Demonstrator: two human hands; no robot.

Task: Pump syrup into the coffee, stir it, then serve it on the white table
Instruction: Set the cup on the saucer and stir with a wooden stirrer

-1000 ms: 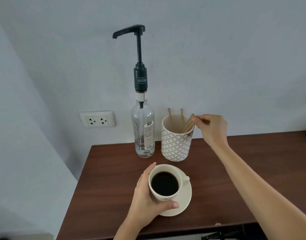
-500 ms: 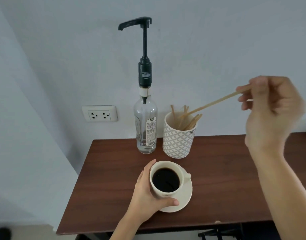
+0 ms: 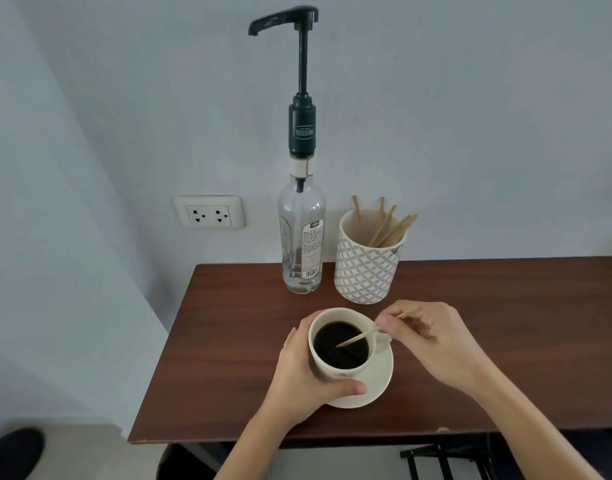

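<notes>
A white cup of black coffee (image 3: pixel 339 344) stands on a white saucer (image 3: pixel 377 382) on the dark wooden table (image 3: pixel 505 341). My left hand (image 3: pixel 301 375) wraps around the cup's left side. My right hand (image 3: pixel 432 341) pinches a thin wooden stir stick (image 3: pixel 358 337), whose lower tip dips into the coffee. Behind the cup stands a clear syrup bottle (image 3: pixel 302 237) with a tall black pump (image 3: pixel 302 81), its spout pointing left. To its right, a patterned cup (image 3: pixel 367 265) holds several more wooden sticks.
The table stands against a pale wall with a double socket (image 3: pixel 209 212) to the left of the bottle. The table's left edge drops to the floor, where a dark shoe (image 3: pixel 12 452) shows. A black frame (image 3: pixel 446 462) sits below the front edge.
My right hand pulled one stick out of the patterned cup, lifted it up to the right, then brought it down so its tip enters the coffee. My left hand stayed on the cup.
</notes>
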